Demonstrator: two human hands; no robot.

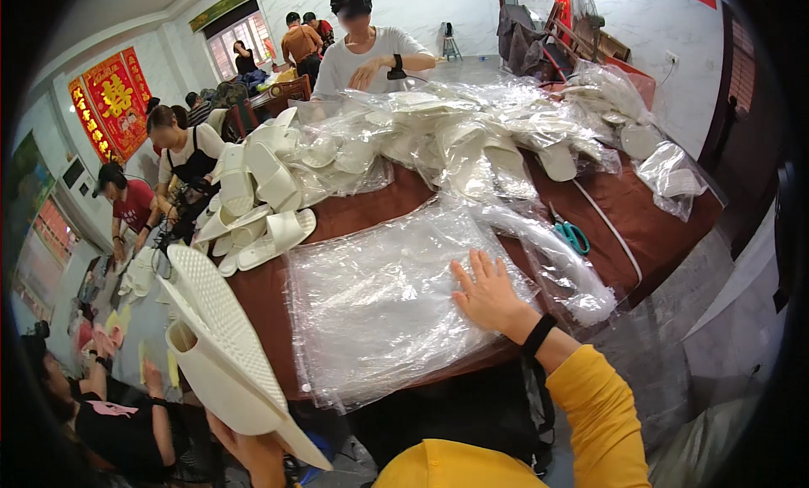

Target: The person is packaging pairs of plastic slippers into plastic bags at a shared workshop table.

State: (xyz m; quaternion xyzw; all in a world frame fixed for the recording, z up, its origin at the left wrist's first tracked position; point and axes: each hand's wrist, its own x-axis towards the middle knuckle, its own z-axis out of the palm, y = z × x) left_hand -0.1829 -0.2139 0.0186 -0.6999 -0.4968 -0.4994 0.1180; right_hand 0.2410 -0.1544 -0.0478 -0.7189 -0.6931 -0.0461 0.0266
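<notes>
My left hand [253,447] is at the lower left, gripping a pair of cream slippers [221,366] near their lower ends. The slippers stand tilted, pressed together, with a dimpled insole showing. Part of that hand is hidden behind them. My right hand [490,294] lies flat, fingers spread, on a stack of clear plastic bags [371,294] at the table's near edge. It holds nothing. Loose cream slippers [278,239] sit just beyond the stack's left side. Slippers in clear bags [489,155] are heaped across the far side.
Teal-handled scissors [573,233] lie right of the stack, near a bunched strip of clear plastic [565,269]. A white strap [611,227] crosses the brown tablecloth [362,206]. A person in a white shirt [371,62] stands across the table; several other people are at the left.
</notes>
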